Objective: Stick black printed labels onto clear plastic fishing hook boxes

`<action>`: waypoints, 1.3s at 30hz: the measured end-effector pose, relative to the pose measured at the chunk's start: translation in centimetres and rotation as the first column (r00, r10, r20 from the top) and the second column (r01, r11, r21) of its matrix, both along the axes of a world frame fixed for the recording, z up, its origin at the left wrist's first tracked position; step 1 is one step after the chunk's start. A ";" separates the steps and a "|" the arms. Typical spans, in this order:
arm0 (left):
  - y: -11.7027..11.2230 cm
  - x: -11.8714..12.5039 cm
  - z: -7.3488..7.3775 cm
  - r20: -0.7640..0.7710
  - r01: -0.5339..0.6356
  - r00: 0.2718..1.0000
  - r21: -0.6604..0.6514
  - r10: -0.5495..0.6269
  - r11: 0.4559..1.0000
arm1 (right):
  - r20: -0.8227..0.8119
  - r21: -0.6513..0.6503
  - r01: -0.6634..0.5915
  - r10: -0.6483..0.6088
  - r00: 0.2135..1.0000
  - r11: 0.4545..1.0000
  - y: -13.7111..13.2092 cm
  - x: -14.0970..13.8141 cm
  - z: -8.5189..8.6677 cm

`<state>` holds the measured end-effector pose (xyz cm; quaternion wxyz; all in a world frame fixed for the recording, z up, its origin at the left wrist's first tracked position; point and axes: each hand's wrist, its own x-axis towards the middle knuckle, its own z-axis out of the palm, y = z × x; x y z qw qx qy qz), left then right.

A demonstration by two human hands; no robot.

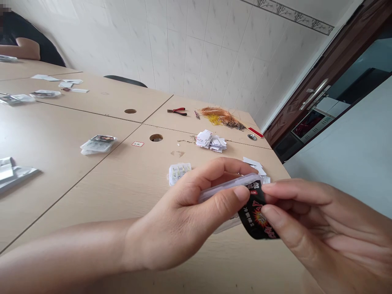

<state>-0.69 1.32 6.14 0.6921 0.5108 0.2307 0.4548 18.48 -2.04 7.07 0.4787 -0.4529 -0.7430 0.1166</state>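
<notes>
My left hand (pixel 186 216) grips a small clear plastic case (pixel 228 188) between thumb and fingers, low over the wooden table (pixel 101 192). My right hand (pixel 324 232) pinches a black label card (pixel 257 214) with red and yellow print, held against the case's right end. Just behind my hands lies another small clear case (pixel 179 171) with several small pieces inside. White paper slips (pixel 255 165) lie partly hidden behind my fingers.
A pile of white cards (pixel 211 141), red-handled pliers (pixel 177 111) and a tangle of copper and yellow wire (pixel 220 116) lie farther back. Clear packets (pixel 98 143) and silver bags (pixel 12 171) sit left. Another person's arm (pixel 23 48) rests at far left. A brown door (pixel 318 85) stands right.
</notes>
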 end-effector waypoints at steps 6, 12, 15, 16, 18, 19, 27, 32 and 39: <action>0.0 0.2 -0.2 0.018 -0.014 1.000 -0.004 0.014 1.000 | -0.024 -0.013 0.007 -0.008 1.000 1.000 0.3 0.0 0.2; 0.1 -0.1 -0.3 -0.036 -0.046 0.998 0.116 0.050 0.992 | -0.130 -0.018 0.116 -0.118 0.984 0.993 -0.3 -1.2 0.1; 0.1 -0.2 -0.3 -0.048 -0.048 0.997 0.177 0.058 0.983 | -0.051 0.028 0.068 -0.066 0.996 0.997 -0.2 -1.0 0.3; 0.1 -0.2 -0.3 -0.053 -0.050 0.997 0.181 0.060 0.982 | -0.001 0.048 0.020 -0.020 1.000 0.999 0.0 -0.8 0.3; 0.1 -0.1 -0.3 -0.058 -0.053 0.996 0.174 0.064 0.983 | 0.060 0.081 -0.046 0.041 0.997 0.996 0.3 -0.5 0.4; 0.1 0.0 -0.3 -0.056 -0.053 0.996 0.168 0.063 0.984 | 0.063 0.090 -0.052 0.046 0.997 0.995 0.4 -0.4 0.4; 0.0 -0.2 -0.4 -0.049 0.025 0.999 0.038 -0.023 0.999 | 0.061 0.088 -0.023 0.018 0.998 0.996 -0.2 -0.3 0.2; 0.3 -0.5 -0.9 0.025 0.121 0.993 -0.115 -0.119 0.986 | 0.036 0.087 0.028 -0.031 0.999 0.996 -0.5 -0.5 0.3; 0.6 -0.3 -0.9 0.018 0.149 0.989 -0.149 -0.148 0.978 | 0.102 0.070 -0.020 0.012 0.995 0.997 0.0 0.0 0.4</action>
